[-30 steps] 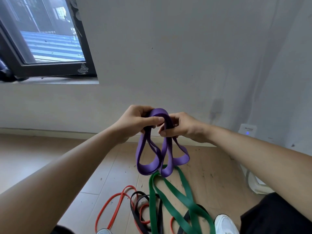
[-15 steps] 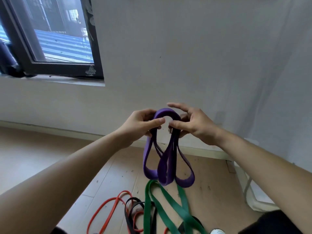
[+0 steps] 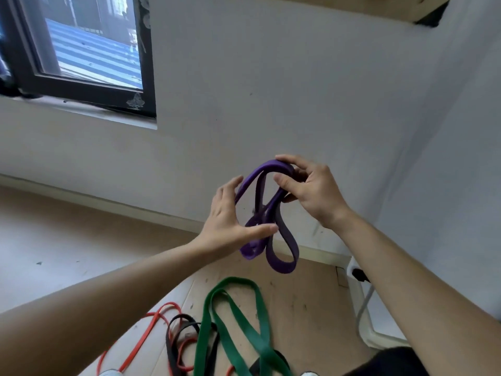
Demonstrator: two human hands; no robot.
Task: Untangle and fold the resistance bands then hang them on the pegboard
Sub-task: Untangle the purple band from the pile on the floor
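Observation:
A purple resistance band, folded into several hanging loops, is held in front of me at chest height. My right hand pinches its top bend between thumb and fingers. My left hand is spread flat against the lower loops, with its thumb across their front and its fingers behind them. On the floor below lie a wide green band, a thin red band and a black band, overlapping one another. A wooden board edge shows at the top right; I cannot tell whether it is the pegboard.
A black-framed window is at the upper left of the pale wall. A white frame with a cable and plug stands against the right wall. The floor is light wood. The tips of white shoes show at the bottom edge.
The view has tilted up and the band has risen. My left hand let go of the top bend and slid down to the lower loops. My right hand took over the top.

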